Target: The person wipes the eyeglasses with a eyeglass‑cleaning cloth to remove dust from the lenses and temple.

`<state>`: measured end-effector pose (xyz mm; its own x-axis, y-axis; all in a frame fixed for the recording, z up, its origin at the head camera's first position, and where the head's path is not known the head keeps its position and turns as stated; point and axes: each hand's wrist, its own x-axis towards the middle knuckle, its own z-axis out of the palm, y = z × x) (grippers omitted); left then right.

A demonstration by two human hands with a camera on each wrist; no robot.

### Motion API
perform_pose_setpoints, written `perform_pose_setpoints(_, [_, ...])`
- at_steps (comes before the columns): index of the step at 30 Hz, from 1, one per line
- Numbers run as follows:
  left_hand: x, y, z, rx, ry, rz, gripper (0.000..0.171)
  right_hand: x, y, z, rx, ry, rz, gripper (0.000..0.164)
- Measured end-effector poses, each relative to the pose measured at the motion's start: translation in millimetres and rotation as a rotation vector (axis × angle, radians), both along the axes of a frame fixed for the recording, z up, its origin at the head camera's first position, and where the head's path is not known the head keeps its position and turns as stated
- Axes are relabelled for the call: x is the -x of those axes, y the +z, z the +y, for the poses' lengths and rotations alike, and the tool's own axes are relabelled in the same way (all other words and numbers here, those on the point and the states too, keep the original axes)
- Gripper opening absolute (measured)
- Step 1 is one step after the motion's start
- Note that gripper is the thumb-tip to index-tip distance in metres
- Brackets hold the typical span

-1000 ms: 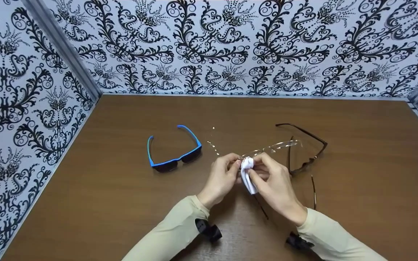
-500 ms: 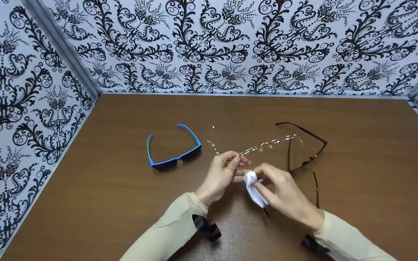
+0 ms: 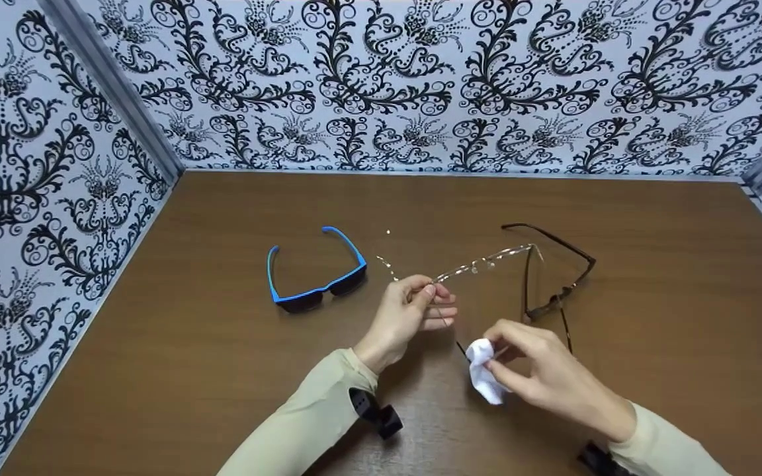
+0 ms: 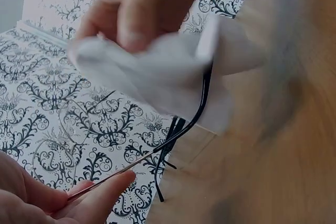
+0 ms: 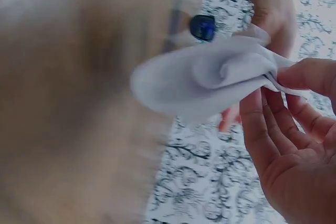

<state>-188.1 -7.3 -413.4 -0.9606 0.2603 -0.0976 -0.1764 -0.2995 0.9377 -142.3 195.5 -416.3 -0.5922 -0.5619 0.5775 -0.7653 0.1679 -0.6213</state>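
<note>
Thin-rimmed eyeglasses are held up over the table, and my left hand pinches them at the near end, where one temple joins the frame. In the left wrist view that temple runs from the left fingers to a black curved tip. A white cloth lies against the tip, pinched between thumb and fingers of my right hand. The cloth covers the end of the tip in the left wrist view. From the right wrist, the bunched cloth hides most of the left hand.
Blue-framed sunglasses rest on the brown table to the left, arms spread. Dark-framed glasses lie at the right, behind the held pair. Small bright specks show beyond the left hand. Patterned walls border the table.
My right hand and the cloth have moved from beside the left fingers down and rightward along the temple toward its tip. The left hand stays in place; the eyeglasses have tilted slightly.
</note>
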Motion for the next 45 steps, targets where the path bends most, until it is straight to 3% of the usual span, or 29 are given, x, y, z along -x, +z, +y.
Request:
perform_pose_setpoints(5, [1.6, 1.1, 0, -0.009, -0.001, 0.009, 0.021, -6.6, 29.5, -5, 0.117, 0.004, -0.049, 0.040])
perform_pose_setpoints(9, [2.1, 1.6, 1, -0.014, -0.004, 0.002, 0.022, -8.9, 38.8, -15, 0.191, 0.082, -0.089, 0.040])
perform_pose_setpoints(13, [2.1, 2.5, 1, -0.013, -0.011, -0.001, 0.022, -4.5, 29.2, -20, 0.082, 0.153, -0.068, 0.035])
perform_pose_setpoints(17, [2.3, 3.3, 0, -0.005, -0.017, -0.001, 0.021, 2.1, 16.4, -13, -0.101, 0.179, 0.074, 0.031])
perform_pose_setpoints(21, [1.8, 3.6, 1, 0.009, -0.024, -0.002, 0.022, 6.0, 18.1, -5, -0.269, 0.110, 0.235, 0.031])
perform_pose_setpoints(27, [-2.7, 2.0, 6, 0.053, -0.052, -0.015, 0.022, 11.6, 24.5, -13, -0.416, -0.033, 0.366, 0.022])
perform_pose_setpoints(30, [-4.9, 2.0, 8, 0.107, -0.057, -0.004, 0.022, 15.2, 24.3, -18, -0.412, -0.132, 0.415, 0.021])
perform_pose_setpoints(36, [-6.7, 1.9, 10, 0.191, -0.017, 0.091, 0.020, 23.5, 23.3, -28, -0.312, -0.271, 0.431, 0.020])
perform_pose_setpoints(40, [-5.4, 1.9, 10, 0.185, 0.005, 0.139, 0.019, 27.8, 22.5, -35, -0.252, -0.335, 0.419, 0.023])
perform_pose_setpoints(45, [-3.2, 4.6, 9, 0.144, 0.029, 0.135, 0.019, 29.5, 21.3, -40, -0.220, -0.392, 0.443, 0.025])
